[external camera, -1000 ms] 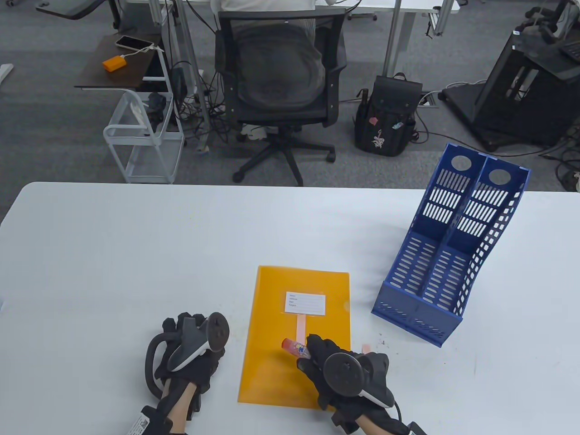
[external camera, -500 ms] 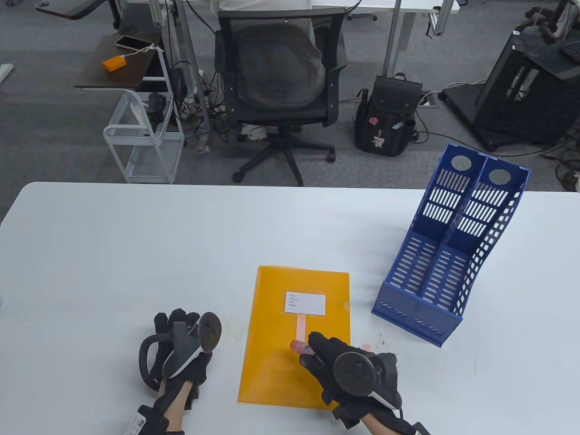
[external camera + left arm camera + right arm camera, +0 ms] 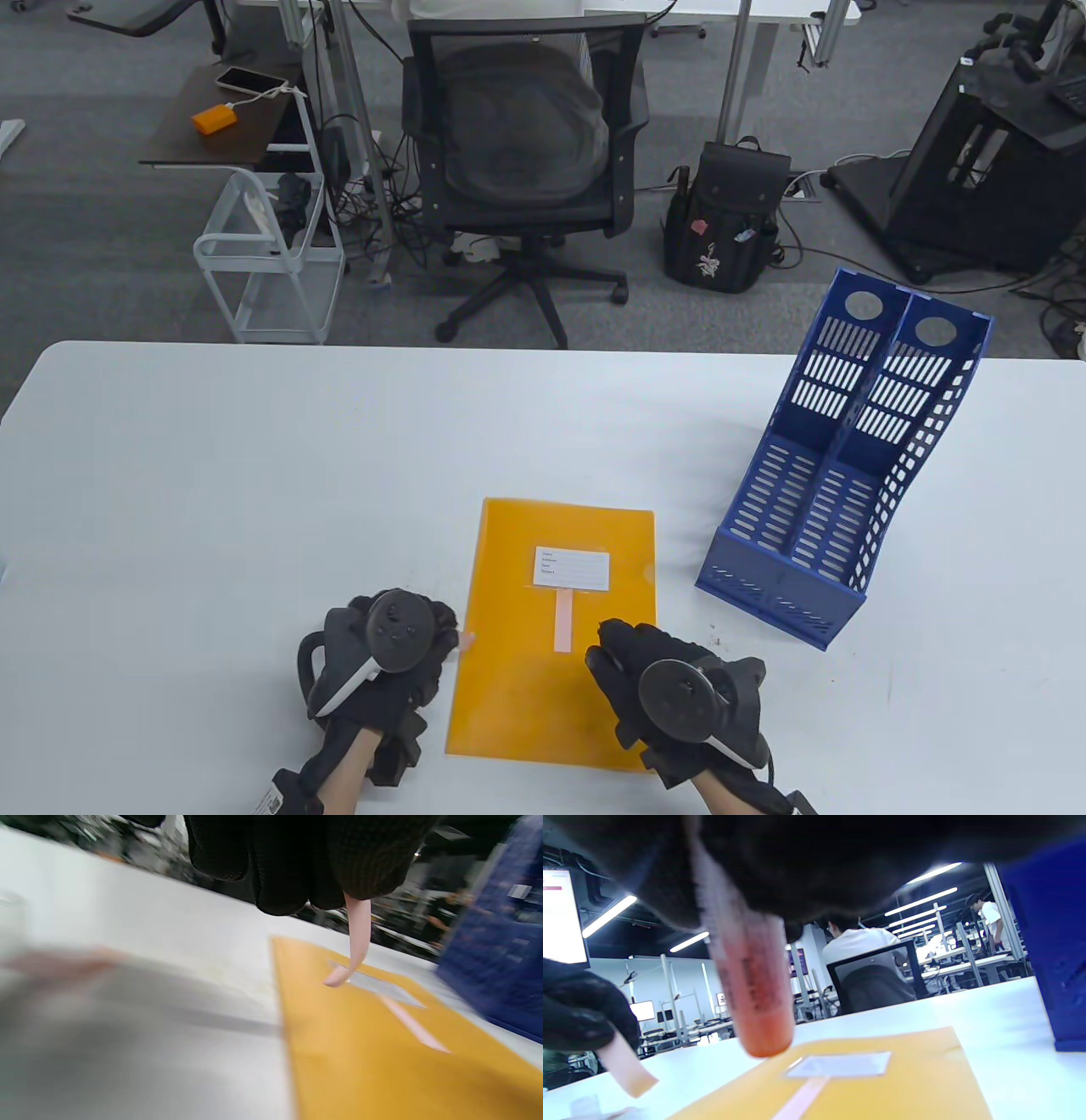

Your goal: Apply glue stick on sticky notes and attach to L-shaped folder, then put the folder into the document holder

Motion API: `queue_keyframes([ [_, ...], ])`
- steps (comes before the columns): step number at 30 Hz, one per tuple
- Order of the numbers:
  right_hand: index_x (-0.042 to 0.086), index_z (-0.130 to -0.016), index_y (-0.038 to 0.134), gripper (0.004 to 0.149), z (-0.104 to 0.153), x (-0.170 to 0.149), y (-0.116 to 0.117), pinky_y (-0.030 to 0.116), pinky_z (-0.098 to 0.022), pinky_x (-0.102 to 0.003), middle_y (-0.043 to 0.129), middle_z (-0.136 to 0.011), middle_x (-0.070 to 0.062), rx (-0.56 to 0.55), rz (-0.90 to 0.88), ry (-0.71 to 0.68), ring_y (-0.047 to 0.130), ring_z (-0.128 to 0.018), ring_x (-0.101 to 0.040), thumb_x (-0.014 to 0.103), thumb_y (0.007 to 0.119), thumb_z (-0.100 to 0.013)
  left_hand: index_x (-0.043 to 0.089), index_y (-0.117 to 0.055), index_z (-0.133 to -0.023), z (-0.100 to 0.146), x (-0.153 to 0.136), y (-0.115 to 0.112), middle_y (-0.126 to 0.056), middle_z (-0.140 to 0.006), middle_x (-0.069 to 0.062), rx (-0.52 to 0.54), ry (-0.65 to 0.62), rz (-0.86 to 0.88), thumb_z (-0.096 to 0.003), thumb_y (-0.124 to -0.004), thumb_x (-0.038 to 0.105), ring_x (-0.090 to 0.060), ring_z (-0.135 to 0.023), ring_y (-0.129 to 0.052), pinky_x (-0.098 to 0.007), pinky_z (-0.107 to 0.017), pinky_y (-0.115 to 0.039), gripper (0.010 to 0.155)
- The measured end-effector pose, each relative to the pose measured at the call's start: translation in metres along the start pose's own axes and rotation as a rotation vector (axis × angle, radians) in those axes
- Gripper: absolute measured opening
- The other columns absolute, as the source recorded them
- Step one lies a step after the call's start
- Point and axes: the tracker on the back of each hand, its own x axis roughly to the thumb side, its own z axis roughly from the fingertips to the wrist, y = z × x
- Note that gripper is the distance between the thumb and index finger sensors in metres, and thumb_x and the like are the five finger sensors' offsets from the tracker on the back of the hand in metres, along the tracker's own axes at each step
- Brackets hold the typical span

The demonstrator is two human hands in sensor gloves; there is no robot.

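White table (image 3: 254, 475), left hand (image 3: 386, 662) pinching sticky note (image 3: 356, 942)

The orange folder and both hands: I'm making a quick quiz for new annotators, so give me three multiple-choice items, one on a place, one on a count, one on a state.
1. Where does the blue document holder stand relative to the orange folder?
A. to its right in the table view
B. on top of it
C. to its left in the table view

2. How many pink strips lie flat on the folder?
A. none
B. one
C. three

3. What does the left hand hold?
A. a glue stick
B. the folder
C. a loose pink strip

Answers: 1 A, the holder stands apart beyond the folder's right edge. 2 B, one attached strip lies below the white label. 3 C, the strip hangs from its fingers; the glue stick is in the right hand.
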Motion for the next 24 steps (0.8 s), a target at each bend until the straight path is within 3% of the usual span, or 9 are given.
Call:
queue_keyframes([
  [4, 0.011, -0.065, 0.098, 0.045, 0.000, 0.001, 0.001, 0.085, -0.004, -0.034, 0.096, -0.024, -0.005, -0.003, -0.002, -0.006, 0.093, -0.004, -0.011, 0.049, 0.085, -0.047, 0.030, -0.085, -0.083, -0.013, 0.026, -0.029, -0.085, -0.099, 0.003, -0.225, -0.185, 0.155, -0.0479, -0.081, 0.041, -0.030, -0.107, -0.063, -0.068, -0.076, -0.041, 0.037],
  [6, 0.010, -0.062, 0.099, 0.044, 0.001, 0.003, 0.001, 0.085, -0.004, -0.034, 0.096, -0.023, -0.005, -0.004, 0.010, -0.025, 0.093, -0.004, -0.011, 0.049, 0.085, -0.046, 0.029, -0.084, -0.083, -0.017, 0.035, -0.039, -0.077, -0.107, 0.002, -0.284, -0.193, 0.178, -0.0486, -0.081, 0.041, -0.031, -0.109, -0.058, -0.068, -0.077, -0.038, 0.037],
  [11, 0.011, -0.057, 0.100, 0.046, 0.003, 0.017, 0.005, 0.086, -0.006, -0.036, 0.097, -0.025, -0.003, 0.010, 0.023, -0.100, 0.096, -0.006, -0.013, 0.052, 0.086, -0.045, 0.029, -0.083, -0.084, -0.026, 0.041, -0.057, -0.058, -0.118, 0.000, -0.270, -0.132, 0.018, -0.0486, -0.080, 0.042, -0.030, -0.113, -0.043, -0.067, -0.077, -0.035, 0.037],
  [16, 0.012, -0.061, 0.099, 0.048, 0.005, 0.035, 0.016, 0.087, -0.009, -0.037, 0.098, -0.029, -0.004, 0.059, 0.056, -0.186, 0.098, -0.010, -0.014, 0.055, 0.086, -0.045, 0.028, -0.081, -0.085, -0.029, 0.047, -0.066, -0.049, -0.119, -0.005, -0.250, -0.086, -0.131, -0.0491, -0.078, 0.042, -0.034, -0.112, -0.037, -0.067, -0.077, -0.032, 0.038],
  [24, 0.012, -0.066, 0.098, 0.052, 0.007, 0.052, 0.031, 0.087, -0.011, -0.037, 0.098, -0.032, -0.004, 0.121, 0.106, -0.243, 0.098, -0.013, -0.014, 0.057, 0.084, -0.044, 0.028, -0.080, -0.085, -0.030, 0.046, -0.069, -0.049, -0.118, -0.005, -0.255, -0.077, -0.113, -0.0494, -0.078, 0.042, -0.034, -0.111, -0.041, -0.066, -0.077, -0.037, 0.039],
])
